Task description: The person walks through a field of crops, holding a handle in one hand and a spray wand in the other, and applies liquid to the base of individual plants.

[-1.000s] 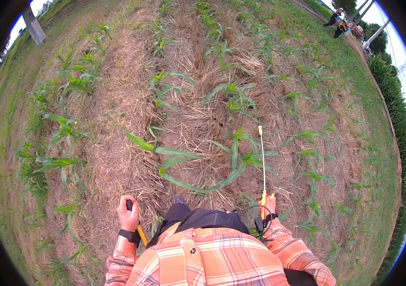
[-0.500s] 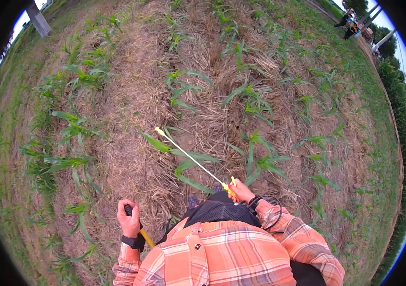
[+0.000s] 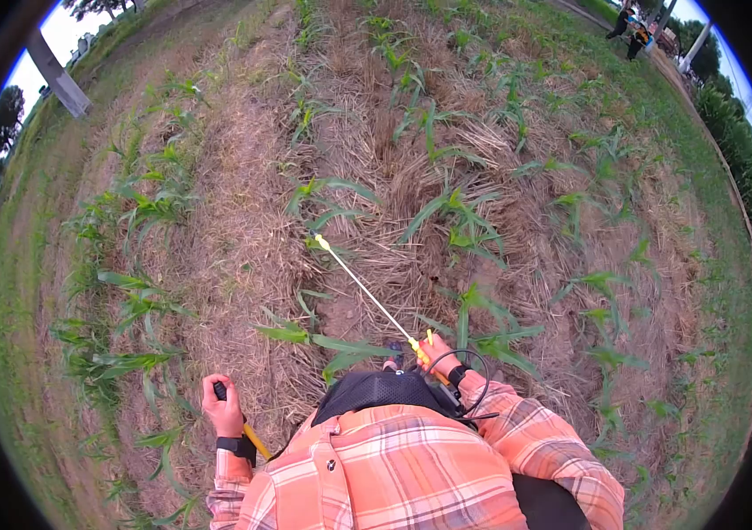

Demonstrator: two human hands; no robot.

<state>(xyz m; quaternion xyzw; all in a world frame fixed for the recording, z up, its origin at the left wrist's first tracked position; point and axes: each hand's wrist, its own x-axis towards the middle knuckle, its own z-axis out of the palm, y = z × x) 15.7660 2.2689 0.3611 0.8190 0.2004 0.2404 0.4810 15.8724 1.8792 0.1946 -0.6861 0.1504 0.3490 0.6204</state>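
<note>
Shirt (image 3: 402, 459): orange plaid, crossed by white and dark lines. Wand (image 3: 367, 291): white shaft, yellow tip. Near-left lever (image 3: 256, 440): yellow, black grip (image 3: 219, 389). Left wristband (image 3: 236, 446): black. Plants (image 3: 455, 205): green.

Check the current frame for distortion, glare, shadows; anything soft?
Head view: strong fisheye, black corners, hedge bowed along the right edge. Head view: diffuse light, no hard shadows on the straw-littered soil; sky nearly white at upper left. Head view: spray wand traceable end to end; distant people too small and soft for detail.
</note>
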